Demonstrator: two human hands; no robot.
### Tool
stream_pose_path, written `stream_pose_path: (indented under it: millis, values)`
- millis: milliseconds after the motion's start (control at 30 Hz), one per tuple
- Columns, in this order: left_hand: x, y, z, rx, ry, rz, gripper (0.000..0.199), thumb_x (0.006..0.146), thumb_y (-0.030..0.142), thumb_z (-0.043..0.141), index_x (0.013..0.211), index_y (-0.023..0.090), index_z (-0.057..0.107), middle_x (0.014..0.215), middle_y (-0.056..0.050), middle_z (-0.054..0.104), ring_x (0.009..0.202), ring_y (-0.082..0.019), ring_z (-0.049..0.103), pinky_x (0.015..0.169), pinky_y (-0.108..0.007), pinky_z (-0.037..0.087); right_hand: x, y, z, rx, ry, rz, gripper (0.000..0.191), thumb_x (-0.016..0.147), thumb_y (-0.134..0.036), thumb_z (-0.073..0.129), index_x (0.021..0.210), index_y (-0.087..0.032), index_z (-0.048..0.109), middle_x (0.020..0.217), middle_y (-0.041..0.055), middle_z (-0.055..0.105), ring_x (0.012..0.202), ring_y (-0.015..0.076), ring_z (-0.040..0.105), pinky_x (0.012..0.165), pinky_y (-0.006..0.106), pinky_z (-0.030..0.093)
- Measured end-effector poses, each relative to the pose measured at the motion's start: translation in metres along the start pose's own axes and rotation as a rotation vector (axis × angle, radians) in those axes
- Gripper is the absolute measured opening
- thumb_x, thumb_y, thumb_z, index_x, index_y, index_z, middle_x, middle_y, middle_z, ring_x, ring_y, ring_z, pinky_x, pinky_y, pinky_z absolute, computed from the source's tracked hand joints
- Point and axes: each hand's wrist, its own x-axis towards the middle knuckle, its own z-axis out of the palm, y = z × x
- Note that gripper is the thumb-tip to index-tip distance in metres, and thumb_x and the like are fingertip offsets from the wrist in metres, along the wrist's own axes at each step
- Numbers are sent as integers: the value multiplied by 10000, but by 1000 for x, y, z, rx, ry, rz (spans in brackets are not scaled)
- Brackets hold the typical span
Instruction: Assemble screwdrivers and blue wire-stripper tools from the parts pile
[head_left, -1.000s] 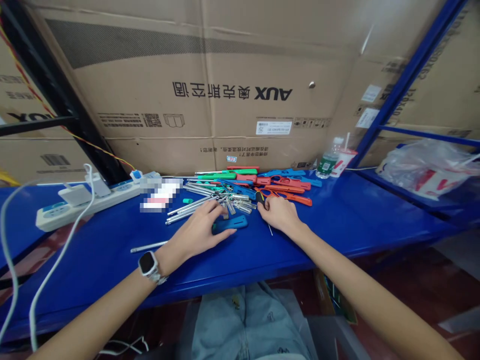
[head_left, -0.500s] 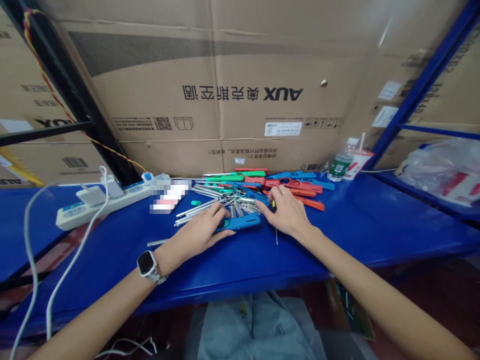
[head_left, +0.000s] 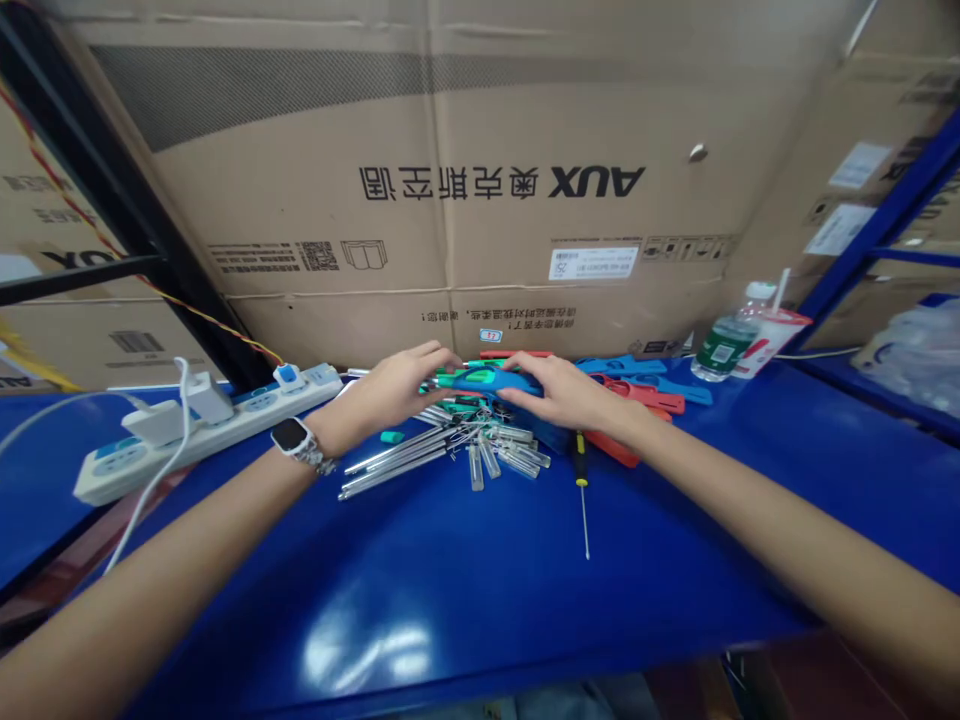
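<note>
Well, above the blue table [head_left: 510, 580], your right hand [head_left: 570, 393] grips the blue casing [head_left: 493, 386]; your left hand [head_left: 386, 392] curls near its other end, grip unclear — the casing's long axis runs side to side, green part [head_left: 480, 376] leftward; likely light, stiff, slightly slick — best held by its broad sides.

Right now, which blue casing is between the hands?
The blue casing with green showing at its middle, between left hand and right hand; the other blue casings lie right of it, toward the bottle.
</note>
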Motion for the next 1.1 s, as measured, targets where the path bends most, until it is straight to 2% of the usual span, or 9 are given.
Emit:
stream_pose_path:
  millis: [167, 233, 367, 500, 633, 733, 800, 967, 1100]
  values:
    - [41, -51, 16, 4, -1, -41, 198, 961, 234, 499, 1027, 189, 680, 1011, -84, 687, 933, -225, 655, 860, -347, 503, 40, 46, -3, -83, -55, 134, 334, 1001, -431, 583, 1291, -269, 623, 1243, 85, 715, 1125, 290, 662, 967, 406, 478]
    - [56, -63, 27, 12, -20, -91, 212, 918, 201, 518, 1024, 180, 701, 1014, -90, 700, 948, -234, 659, 877, -353, 509, 53, 61, 0, -148, -67, 96, 316, 1015, -407, 566, 1282, -253, 634, 1276, 90, 698, 1133, 276, 657, 990, 391, 467]
    - [70, -78, 51, 29, -61, -142, 250, 911, 202, 516, 1053, 158, 718, 1014, -103, 714, 964, -250, 670, 896, -362, 525, 67, 83, 10, -267, -82, 3, 314, 1020, -390, 561, 1239, -189, 662, 1250, 135, 672, 1125, 271, 632, 982, 382, 471]
    - [65, -83, 66, 13, -111, -121, 269, 955, 208, 488, 1084, 170, 722, 1079, -113, 716, 1016, -256, 671, 951, -374, 521, 65, 91, 18, -331, -71, -10, 315, 1013, -414, 564, 1217, -202, 676, 1207, 144, 643, 1138, 296, 594, 989, 439, 459]
    - [53, -76, 64, -26, -12, -77, 302, 997, 236, 449, 1164, 159, 689, 1155, -140, 673, 1105, -282, 628, 999, -446, 509, 49, 80, 16, -257, 75, 28, 309, 1004, -400, 563, 1217, -198, 661, 1216, 143, 620, 1160, 318, 566, 994, 478, 433]
    - [43, -55, 53, -56, 100, -17, 291, 1025, 277, 437, 1149, 164, 675, 1115, -127, 656, 1060, -274, 619, 958, -458, 519, 27, 59, 13, -118, 187, 34, 196, 1010, -348, 526, 1041, -212, 664, 1081, 93, 649, 1060, 262, 593, 936, 417, 444]
    - [37, -36, 46, -100, 117, 59, 267, 1033, 299, 455, 1136, 172, 667, 1114, -113, 651, 1054, -256, 613, 944, -429, 516, 9, 45, 13, -87, 155, 32, 164, 973, -340, 577, 882, -213, 628, 945, 60, 666, 938, 237, 603, 864, 399, 435]
    - [30, 3, 43, -122, -32, 156, 252, 1014, 352, 544, 1161, 184, 661, 1107, -100, 646, 1031, -249, 617, 916, -416, 510, -24, 26, 20, -127, 31, 80, 223, 835, -379, 756, 848, -212, 610, 911, 46, 673, 894, 247, 578, 813, 403, 406]
    - [34, 8, 49, -59, -90, 124, 240, 979, 332, 611, 1142, 169, 675, 1090, -103, 657, 1006, -265, 626, 897, -437, 504, -30, 29, 23, -112, -10, 139, 214, 855, -387, 762, 845, -208, 645, 932, 54, 669, 913, 251, 559, 817, 395, 387]
